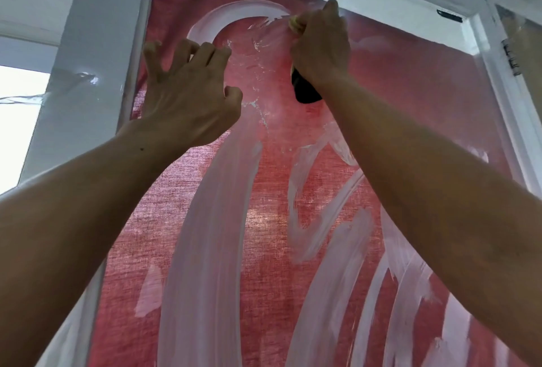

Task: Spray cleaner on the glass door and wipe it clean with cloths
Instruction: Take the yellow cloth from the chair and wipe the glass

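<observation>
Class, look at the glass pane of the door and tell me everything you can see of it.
The glass pane is tall and clear, set in a white frame, with a red woven curtain showing behind it. Broad white cleaner smears run down it and arc near the top. The left hand rests curled fingertips on it; the right hand presses a yellowish cloth against its upper part.

Both bare forearms reach up and forward. The left hand (187, 88) is spread, its fingers bent at the knuckles with the tips pressing ahead. The right hand (319, 44) is raised higher, its fingers curled tight in a fist-like grip.
</observation>
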`<action>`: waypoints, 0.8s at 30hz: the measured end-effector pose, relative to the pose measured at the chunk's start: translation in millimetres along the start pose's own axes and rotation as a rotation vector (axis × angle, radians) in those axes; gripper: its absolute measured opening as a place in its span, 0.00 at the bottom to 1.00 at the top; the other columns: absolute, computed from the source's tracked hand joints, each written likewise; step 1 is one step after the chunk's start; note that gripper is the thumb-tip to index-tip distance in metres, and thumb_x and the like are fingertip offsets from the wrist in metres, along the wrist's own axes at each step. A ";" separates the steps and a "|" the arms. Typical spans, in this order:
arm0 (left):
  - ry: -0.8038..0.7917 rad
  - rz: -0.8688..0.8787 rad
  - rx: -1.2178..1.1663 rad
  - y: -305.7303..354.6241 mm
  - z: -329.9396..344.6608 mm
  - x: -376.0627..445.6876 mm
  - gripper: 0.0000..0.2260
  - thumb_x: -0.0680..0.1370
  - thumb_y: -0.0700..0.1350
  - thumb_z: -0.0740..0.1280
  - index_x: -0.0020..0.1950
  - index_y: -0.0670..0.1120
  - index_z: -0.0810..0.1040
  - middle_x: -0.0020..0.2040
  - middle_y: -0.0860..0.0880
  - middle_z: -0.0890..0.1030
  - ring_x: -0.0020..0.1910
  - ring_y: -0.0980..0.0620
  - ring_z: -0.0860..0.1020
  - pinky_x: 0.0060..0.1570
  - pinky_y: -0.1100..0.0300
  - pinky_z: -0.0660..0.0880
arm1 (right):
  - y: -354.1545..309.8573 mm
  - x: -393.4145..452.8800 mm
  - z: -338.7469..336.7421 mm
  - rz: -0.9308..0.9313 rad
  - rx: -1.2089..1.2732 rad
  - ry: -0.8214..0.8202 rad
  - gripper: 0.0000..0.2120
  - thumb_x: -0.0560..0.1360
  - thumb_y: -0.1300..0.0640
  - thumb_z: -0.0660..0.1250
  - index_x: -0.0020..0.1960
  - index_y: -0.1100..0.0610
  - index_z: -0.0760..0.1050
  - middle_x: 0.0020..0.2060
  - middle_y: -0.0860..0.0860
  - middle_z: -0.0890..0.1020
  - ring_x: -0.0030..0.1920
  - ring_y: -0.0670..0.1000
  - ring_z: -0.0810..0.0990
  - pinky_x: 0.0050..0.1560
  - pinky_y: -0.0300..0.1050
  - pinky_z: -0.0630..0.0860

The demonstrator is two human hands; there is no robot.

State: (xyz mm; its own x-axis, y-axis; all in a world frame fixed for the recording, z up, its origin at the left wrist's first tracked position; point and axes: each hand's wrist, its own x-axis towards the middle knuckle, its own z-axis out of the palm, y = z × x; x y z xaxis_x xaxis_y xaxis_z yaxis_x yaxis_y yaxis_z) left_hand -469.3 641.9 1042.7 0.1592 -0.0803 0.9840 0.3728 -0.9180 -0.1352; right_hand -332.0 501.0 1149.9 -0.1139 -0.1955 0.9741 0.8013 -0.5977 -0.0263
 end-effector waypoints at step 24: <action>0.020 0.012 0.062 3.9 1.3 -0.5 0.31 0.75 0.55 0.50 0.76 0.45 0.68 0.67 0.45 0.74 0.70 0.44 0.68 0.72 0.37 0.55 | -9.0 -1.2 6.6 -0.235 0.110 -0.040 0.08 0.78 0.63 0.63 0.46 0.59 0.81 0.53 0.56 0.75 0.56 0.54 0.74 0.50 0.50 0.77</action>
State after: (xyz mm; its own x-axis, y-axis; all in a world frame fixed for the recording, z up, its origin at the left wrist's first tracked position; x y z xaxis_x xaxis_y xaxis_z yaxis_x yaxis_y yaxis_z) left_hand -466.8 638.9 1041.6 0.1461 -0.0997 0.9842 0.4269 -0.8912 -0.1537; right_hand -335.2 511.8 1150.5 -0.2830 -0.0284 0.9587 0.8146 -0.5347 0.2246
